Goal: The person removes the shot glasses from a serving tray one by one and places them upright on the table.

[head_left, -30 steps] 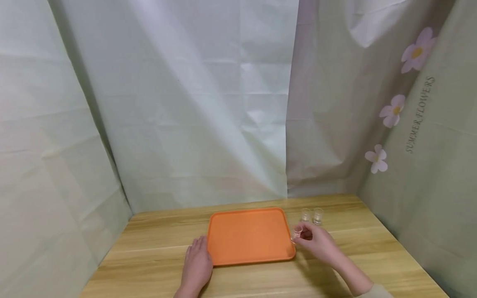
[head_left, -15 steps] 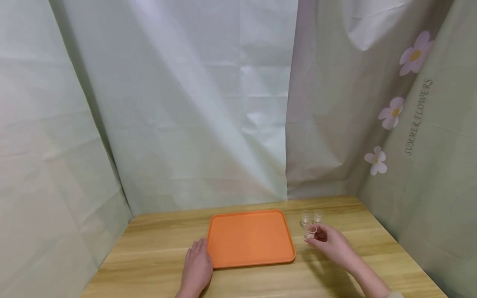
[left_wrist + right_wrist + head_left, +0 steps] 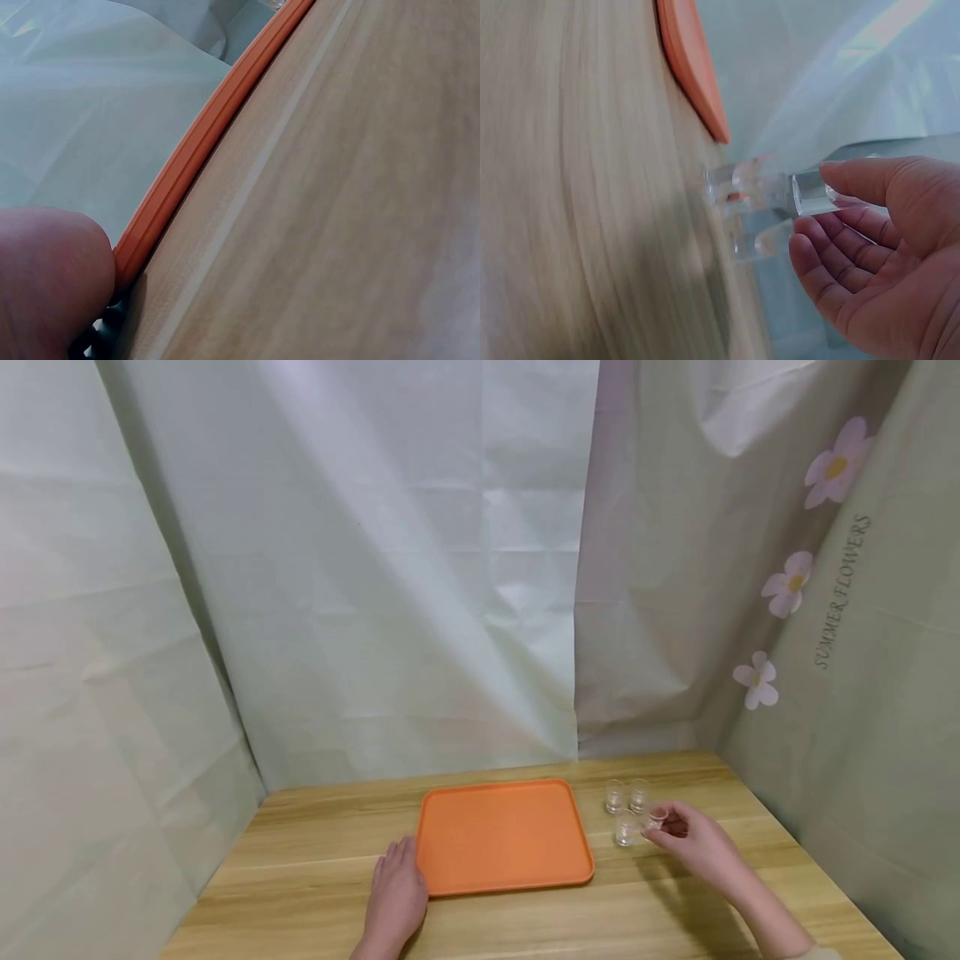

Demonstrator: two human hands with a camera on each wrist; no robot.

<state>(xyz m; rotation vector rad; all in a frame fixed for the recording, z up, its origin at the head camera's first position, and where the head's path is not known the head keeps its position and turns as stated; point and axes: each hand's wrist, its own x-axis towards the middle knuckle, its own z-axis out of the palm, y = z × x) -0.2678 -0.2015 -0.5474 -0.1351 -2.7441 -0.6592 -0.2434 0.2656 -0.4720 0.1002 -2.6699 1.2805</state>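
Note:
Clear shot glasses stand at the table's right side in the head view: a back pair, the left glass (image 3: 614, 797) and the right glass (image 3: 638, 795), and a nearer glass (image 3: 625, 828) in front. My right hand (image 3: 693, 843) pinches another shot glass (image 3: 656, 817) between thumb and fingers, just right of the nearer one. In the right wrist view this held glass (image 3: 814, 193) looks raised off the table. At the left edge of an orange tray (image 3: 502, 835), my left hand (image 3: 397, 889) rests with fingers fairly straight, touching the rim. The left wrist view shows one digit (image 3: 56, 277) against that rim.
The wooden table (image 3: 300, 860) reaches back to a pale hanging curtain (image 3: 420, 610). Another curtain (image 3: 862, 735), printed with flowers and lettering, closes the right side. A third curtain (image 3: 97, 693) hangs at the left.
The right hand has moved right, away from the tray edge. The glass seen earlier in its fingers appears to stand on the table now, and the hand holds another. The left hand stays put.

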